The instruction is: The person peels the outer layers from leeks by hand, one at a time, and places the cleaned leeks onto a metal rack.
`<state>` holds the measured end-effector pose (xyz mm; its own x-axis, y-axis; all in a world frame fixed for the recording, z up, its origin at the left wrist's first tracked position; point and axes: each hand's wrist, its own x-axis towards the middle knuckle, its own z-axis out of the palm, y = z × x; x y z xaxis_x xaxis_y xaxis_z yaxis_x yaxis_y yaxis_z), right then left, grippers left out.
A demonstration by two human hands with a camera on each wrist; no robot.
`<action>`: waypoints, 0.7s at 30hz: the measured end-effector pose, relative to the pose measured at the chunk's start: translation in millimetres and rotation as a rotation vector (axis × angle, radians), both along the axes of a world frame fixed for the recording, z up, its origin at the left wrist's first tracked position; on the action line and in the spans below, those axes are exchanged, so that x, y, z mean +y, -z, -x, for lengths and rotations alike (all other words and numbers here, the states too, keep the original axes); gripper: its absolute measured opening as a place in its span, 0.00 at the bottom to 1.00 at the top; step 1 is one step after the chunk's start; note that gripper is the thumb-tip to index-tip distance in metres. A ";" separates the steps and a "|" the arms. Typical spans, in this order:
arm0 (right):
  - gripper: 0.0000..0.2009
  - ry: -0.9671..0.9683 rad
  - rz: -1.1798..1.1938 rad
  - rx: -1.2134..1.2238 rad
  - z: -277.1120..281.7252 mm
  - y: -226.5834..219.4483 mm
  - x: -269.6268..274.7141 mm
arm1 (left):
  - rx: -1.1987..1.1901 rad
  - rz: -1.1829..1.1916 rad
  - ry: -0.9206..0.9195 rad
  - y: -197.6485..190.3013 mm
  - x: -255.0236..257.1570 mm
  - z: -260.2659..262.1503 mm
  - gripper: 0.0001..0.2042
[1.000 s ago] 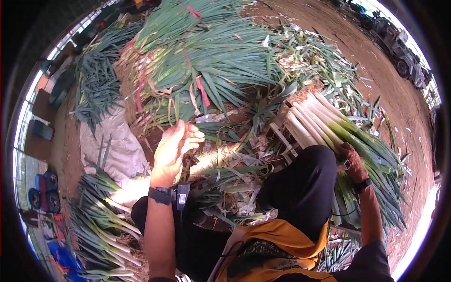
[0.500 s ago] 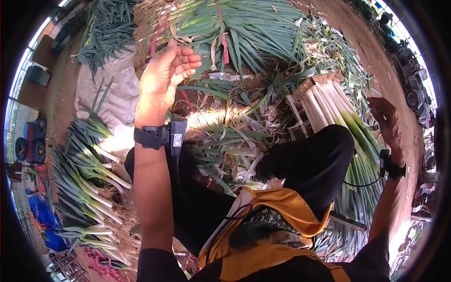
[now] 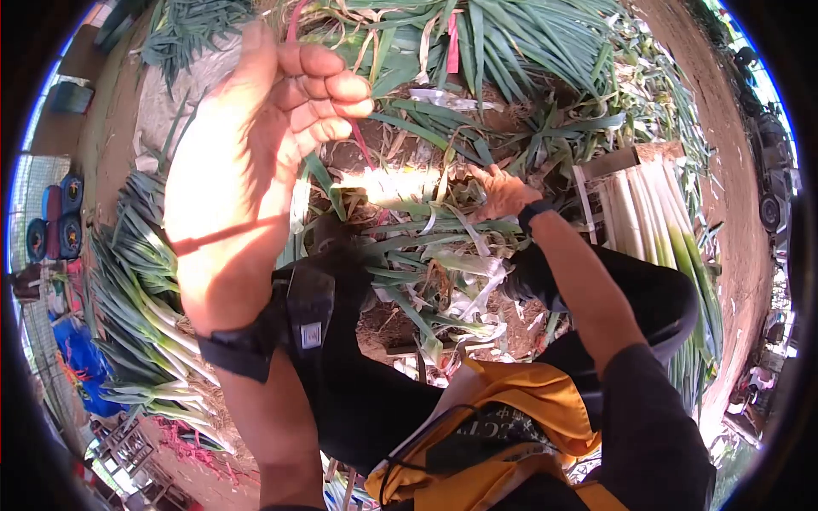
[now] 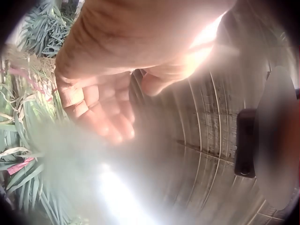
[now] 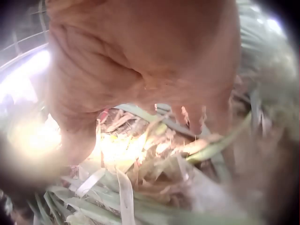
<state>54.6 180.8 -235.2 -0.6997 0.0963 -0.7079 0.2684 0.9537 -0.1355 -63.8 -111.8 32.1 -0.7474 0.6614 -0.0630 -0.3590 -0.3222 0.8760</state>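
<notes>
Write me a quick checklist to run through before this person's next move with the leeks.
1. Left hand free: ok, raised with nothing visible in it.
2. Right hand free: cannot tell; it reaches down to the scraps, and its grip is unclear.
3. Pale-stemmed leeks lined up at the person's right: ok, side by side.
4. More leeks in supply: ok, a pile with roots on lies at the left.
5. Ground between the legs clear: not ok, leaf scraps cover much of it.
</notes>
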 end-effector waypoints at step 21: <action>0.27 -0.267 0.104 0.330 -90.0 133.7 -127.1 | 0.022 0.092 -0.246 4.9 11.0 4.1 0.17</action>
<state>144.7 53.7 -368.9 -0.8809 -0.1784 -0.4384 -0.0594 0.9606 -0.2715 -67.9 -100.8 27.1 -0.8870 0.4516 -0.0961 -0.2600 -0.3165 0.9123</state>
